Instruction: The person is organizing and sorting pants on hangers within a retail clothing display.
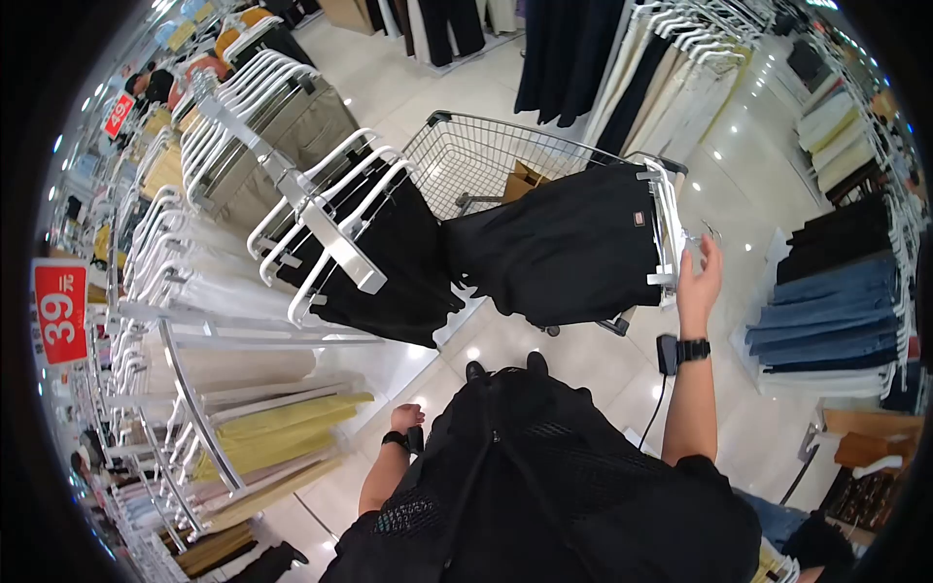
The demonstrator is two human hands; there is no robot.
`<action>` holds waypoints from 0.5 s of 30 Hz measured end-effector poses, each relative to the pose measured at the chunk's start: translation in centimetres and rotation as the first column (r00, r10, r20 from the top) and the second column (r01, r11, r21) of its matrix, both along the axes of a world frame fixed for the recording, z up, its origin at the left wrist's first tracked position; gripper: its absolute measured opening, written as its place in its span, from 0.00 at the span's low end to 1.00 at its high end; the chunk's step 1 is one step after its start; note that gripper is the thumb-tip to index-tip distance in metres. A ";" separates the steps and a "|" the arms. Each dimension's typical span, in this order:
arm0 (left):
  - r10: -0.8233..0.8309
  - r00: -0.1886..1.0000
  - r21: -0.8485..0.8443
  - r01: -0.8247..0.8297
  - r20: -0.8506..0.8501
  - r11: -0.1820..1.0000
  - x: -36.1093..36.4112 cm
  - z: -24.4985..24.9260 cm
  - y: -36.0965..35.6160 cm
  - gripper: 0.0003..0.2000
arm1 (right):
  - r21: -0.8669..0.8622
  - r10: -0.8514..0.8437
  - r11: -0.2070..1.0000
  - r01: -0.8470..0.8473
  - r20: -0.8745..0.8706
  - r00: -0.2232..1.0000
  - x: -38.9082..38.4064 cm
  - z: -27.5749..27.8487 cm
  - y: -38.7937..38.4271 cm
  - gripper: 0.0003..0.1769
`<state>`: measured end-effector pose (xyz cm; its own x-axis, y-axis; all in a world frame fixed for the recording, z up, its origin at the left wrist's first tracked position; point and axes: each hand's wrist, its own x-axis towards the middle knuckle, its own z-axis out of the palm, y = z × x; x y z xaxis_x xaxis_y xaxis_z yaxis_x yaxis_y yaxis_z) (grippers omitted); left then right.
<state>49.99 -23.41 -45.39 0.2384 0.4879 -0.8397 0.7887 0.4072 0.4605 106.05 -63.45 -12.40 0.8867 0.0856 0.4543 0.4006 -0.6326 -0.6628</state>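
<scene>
My right hand (701, 280) reaches up at the right, fingers closed at the metal hooks of white clip hangers (666, 228). Black trousers or skirts (564, 253) with a small label hang from their clips, stretched sideways over the near part of a wire shopping cart (466, 160). The far end of this black cloth meets other black garments (389, 253) on the rack. My left hand (407, 418) is low beside my body, its fingers curled, and nothing shows in it.
A metal rack arm (340, 248) juts out at the left, with several white hangers. Below it are yellow garments (282, 428). A red price sign (60, 311) stands far left. Folded jeans (826, 311) hang at the right. A brown box (523, 181) lies in the cart.
</scene>
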 end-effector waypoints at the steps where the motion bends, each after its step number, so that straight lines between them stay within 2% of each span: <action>1: 0.024 1.000 0.000 -0.024 -0.004 1.000 -0.1 -0.3 -0.5 0.13 | 0.074 0.124 0.990 -0.120 -0.057 0.991 -1.4 0.4 1.2 0.20; 3: -0.130 0.991 0.020 0.130 -0.014 0.991 -0.5 -1.4 -1.4 0.13 | 0.109 0.383 0.923 -0.370 -0.143 0.913 -5.1 1.0 4.6 0.14; 4: -0.370 0.928 0.149 0.361 0.039 0.921 -0.9 -1.8 -1.8 0.13 | 0.000 0.478 0.874 -0.486 -0.185 0.859 -6.4 0.5 5.7 0.12; 5: -0.594 0.802 0.284 0.558 0.056 0.780 -1.2 -2.0 -2.0 0.14 | -0.104 0.558 0.800 -0.591 -0.234 0.796 -7.2 -0.3 6.3 0.11; 7: -0.670 0.740 0.233 0.663 -0.060 0.712 1.2 0.4 -2.8 0.13 | -0.290 0.552 0.711 -0.640 -0.333 0.764 -7.6 -2.8 6.6 0.10; 8: -0.215 0.976 0.020 0.216 -0.046 0.976 2.6 1.7 -4.0 0.13 | -0.310 0.534 0.718 -0.623 -0.328 0.779 -7.4 -4.6 6.2 0.10; 9: -0.107 0.994 0.006 0.107 0.002 0.994 2.7 0.5 -4.4 0.14 | -0.313 0.488 0.738 -0.598 -0.364 0.793 -7.3 -5.8 5.7 0.09; 11: -0.116 0.993 0.000 0.116 0.029 0.993 3.3 0.3 -4.5 0.15 | -0.323 0.436 0.757 -0.568 -0.397 0.808 -7.1 -7.7 4.3 0.08; 15: -0.062 0.998 0.061 0.062 0.010 0.996 4.1 1.3 -5.8 0.15 | -0.387 0.477 0.720 -0.575 -0.326 0.816 -7.7 -8.5 3.9 0.10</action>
<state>54.08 -29.17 -44.11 0.2796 0.5216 -0.8061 0.8060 0.3288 0.4923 98.37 -59.52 -20.89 0.6976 0.7131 0.0693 0.6575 -0.5987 -0.4574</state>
